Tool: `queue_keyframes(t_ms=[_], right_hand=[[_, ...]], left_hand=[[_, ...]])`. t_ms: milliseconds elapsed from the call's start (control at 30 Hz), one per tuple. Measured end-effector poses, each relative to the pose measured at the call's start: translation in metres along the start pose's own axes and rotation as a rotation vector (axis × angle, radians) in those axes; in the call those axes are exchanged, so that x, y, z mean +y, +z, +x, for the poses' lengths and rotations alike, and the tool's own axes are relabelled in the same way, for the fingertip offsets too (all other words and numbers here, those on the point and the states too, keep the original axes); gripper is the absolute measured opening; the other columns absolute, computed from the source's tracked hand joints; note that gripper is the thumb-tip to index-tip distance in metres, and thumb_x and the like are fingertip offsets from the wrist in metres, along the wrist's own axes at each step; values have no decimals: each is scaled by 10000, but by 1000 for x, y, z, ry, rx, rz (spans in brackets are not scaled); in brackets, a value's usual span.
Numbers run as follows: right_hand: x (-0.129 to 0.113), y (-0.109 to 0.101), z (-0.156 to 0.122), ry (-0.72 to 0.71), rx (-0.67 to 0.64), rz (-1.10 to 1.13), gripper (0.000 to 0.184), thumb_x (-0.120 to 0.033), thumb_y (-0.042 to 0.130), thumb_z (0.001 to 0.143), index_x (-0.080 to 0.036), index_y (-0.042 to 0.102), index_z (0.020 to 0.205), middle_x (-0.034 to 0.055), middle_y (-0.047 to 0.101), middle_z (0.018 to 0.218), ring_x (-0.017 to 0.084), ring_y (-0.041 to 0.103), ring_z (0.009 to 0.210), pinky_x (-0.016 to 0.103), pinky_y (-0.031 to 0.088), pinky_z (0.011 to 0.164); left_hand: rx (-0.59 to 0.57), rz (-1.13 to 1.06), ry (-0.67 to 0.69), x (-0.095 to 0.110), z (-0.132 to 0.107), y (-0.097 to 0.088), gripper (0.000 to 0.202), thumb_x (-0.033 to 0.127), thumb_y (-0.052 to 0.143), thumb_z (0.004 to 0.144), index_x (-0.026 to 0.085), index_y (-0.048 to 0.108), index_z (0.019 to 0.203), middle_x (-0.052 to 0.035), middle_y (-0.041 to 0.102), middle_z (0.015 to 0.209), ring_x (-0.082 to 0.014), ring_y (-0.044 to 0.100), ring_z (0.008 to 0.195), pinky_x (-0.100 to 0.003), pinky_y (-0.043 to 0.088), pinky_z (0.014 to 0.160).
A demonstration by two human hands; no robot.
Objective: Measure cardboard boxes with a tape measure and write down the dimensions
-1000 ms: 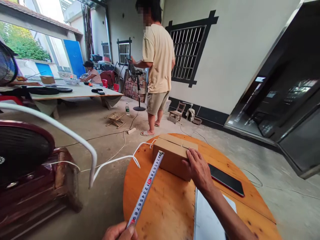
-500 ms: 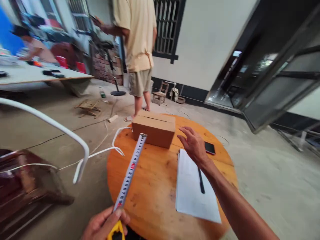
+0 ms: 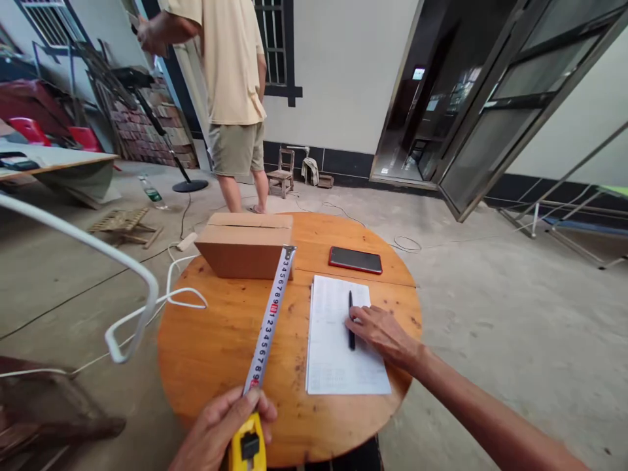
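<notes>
My left hand [image 3: 220,428] grips a yellow tape measure [image 3: 248,448] at the near edge of a round wooden table [image 3: 210,340]. Its blade [image 3: 271,314] runs out across the table, with the tip hooked at the top edge of a closed cardboard box [image 3: 243,245]. My right hand [image 3: 380,333] lies on a sheet of white paper [image 3: 338,353], fingers closing on a black pen [image 3: 350,317] that rests on the sheet. A black phone [image 3: 355,260] lies flat beyond the paper.
A person in a beige shirt and shorts [image 3: 230,98] stands just behind the table. A white cable [image 3: 181,297] trails off the table's left side, beside a white curved tube [image 3: 93,255]. A small wooden stool [image 3: 282,173], a fan stand [image 3: 189,185] and open glass doors [image 3: 490,111] are farther off.
My right hand left the cardboard box and came down onto the paper at the pen. My view swung right and down; the left hand kept the tape stretched to the box.
</notes>
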State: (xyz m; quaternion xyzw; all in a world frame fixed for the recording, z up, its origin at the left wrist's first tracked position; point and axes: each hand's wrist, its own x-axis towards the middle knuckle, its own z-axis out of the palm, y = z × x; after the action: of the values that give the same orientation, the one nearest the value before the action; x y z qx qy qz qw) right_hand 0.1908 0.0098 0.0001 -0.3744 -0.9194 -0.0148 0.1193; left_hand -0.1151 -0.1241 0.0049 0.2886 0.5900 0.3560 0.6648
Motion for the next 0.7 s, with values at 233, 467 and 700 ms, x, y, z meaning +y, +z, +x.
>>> queue_keyframes(t_ms=[233, 467, 700], right_hand=[[5, -36, -18, 458, 516, 288, 137, -240, 369, 952, -201, 477, 1027, 34, 613, 777, 131, 583, 586, 262, 470, 562], [-27, -35, -27, 629, 605, 975, 154, -324, 510, 897, -208, 580, 970, 27, 650, 797, 161, 651, 691, 264, 517, 567], [-27, -11, -15, 720, 616, 957, 128, -327, 571, 866, -202, 588, 842, -19, 590, 626, 119, 569, 534, 246, 483, 524]], left_hand=[[-45, -16, -7, 2, 9, 17, 369, 524, 559, 811, 180, 686, 771, -29, 665, 694, -163, 565, 654, -222, 439, 600], [-169, -151, -26, 27, 32, 58, 328, 451, 600, 814, 145, 689, 738, -26, 652, 601, -109, 528, 539, -194, 376, 516], [-189, -192, -56, 58, 74, 91, 373, 462, 669, 748, 102, 689, 843, -43, 659, 560, -102, 515, 465, -196, 363, 457]])
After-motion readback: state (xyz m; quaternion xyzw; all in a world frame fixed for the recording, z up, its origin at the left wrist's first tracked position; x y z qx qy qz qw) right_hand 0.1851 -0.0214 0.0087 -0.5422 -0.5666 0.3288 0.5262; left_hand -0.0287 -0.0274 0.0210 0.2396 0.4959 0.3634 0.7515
